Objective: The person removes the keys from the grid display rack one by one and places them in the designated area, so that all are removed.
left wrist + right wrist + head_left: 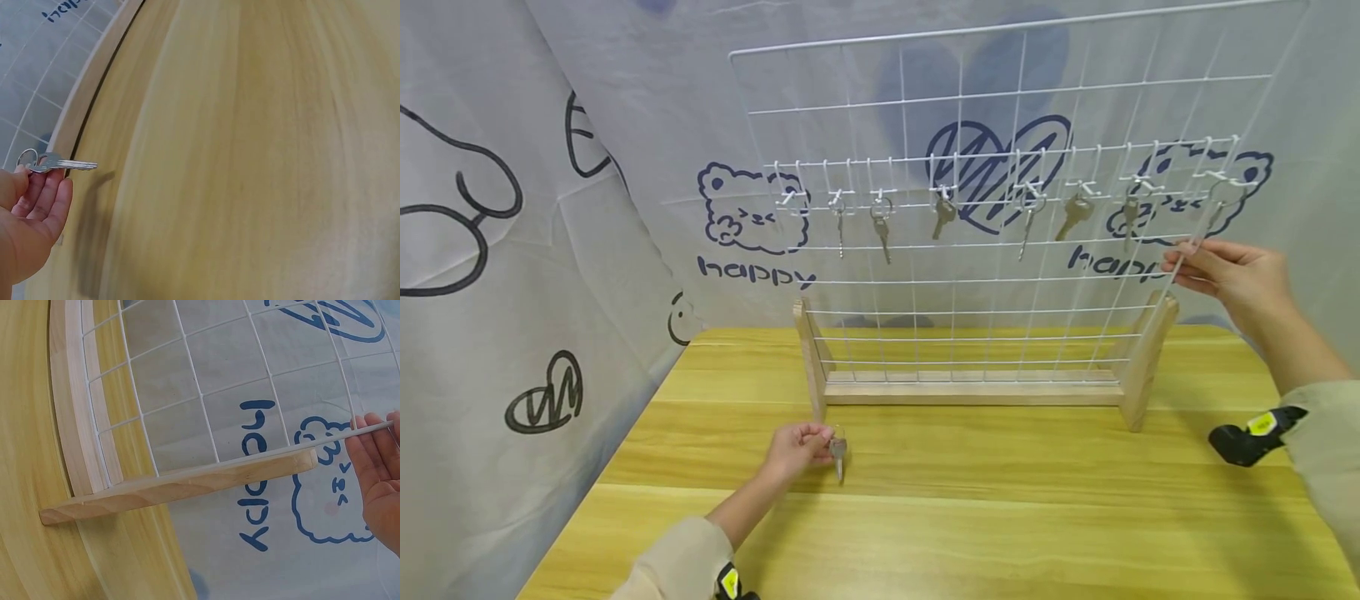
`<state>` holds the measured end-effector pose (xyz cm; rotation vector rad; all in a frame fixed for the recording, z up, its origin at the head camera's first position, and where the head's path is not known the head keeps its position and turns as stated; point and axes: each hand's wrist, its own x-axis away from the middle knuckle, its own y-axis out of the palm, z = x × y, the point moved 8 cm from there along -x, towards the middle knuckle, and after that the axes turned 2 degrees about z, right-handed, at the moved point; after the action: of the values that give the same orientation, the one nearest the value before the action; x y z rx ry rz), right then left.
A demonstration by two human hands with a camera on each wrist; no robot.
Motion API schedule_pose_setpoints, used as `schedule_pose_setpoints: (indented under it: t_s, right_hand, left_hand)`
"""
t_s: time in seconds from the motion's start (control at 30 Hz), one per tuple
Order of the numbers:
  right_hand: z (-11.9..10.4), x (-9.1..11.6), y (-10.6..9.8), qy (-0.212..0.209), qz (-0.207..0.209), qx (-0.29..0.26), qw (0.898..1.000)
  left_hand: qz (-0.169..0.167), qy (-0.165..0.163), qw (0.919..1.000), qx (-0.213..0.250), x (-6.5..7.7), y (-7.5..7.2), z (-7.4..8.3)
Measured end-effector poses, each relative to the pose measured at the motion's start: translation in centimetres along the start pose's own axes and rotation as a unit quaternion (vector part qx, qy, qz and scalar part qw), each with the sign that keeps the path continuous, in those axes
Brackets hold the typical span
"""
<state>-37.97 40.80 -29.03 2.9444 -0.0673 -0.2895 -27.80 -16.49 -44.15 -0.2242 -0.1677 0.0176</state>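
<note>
Your left hand (799,447) pinches a silvery metal key (838,449) by its thin round ring (28,149), above the smooth, wood-grained yellow tabletop (970,517) and near a pale wooden stand (973,398). Your right hand (1240,271) grips the white wire rack (201,395) by its straight side. Your left grasp partly hides the ring; the right wrist view cuts off part of your right hand.

The left sleeve (681,558) and right sleeve (1326,462) were pale beige, stopping short of the bare left hand (797,452) and right hand (1240,268). The left gadget (748,595) was black with a yellow label (728,581); the right gadget (1232,447), also black, had a rounded end and a yellow tag (1262,424) with dark print.
</note>
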Motion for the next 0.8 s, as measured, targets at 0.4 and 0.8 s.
schedule_pose_setpoints:
  t_s: [0.4, 0.8]
  right_hand:
    - [-3.6, 4.7, 5.8, 0.009, 0.029, -0.022, 0.999]
    - [-3.6, 4.5, 5.7, -0.001, 0.022, -0.034, 0.999]
  left_hand:
    - [-0.018, -0.027, 0.9994, -0.006, 0.5, 0.5, -1.4]
    - [0.020, -0.019, 0.9975, -0.066, 0.4, 0.6, -0.9]
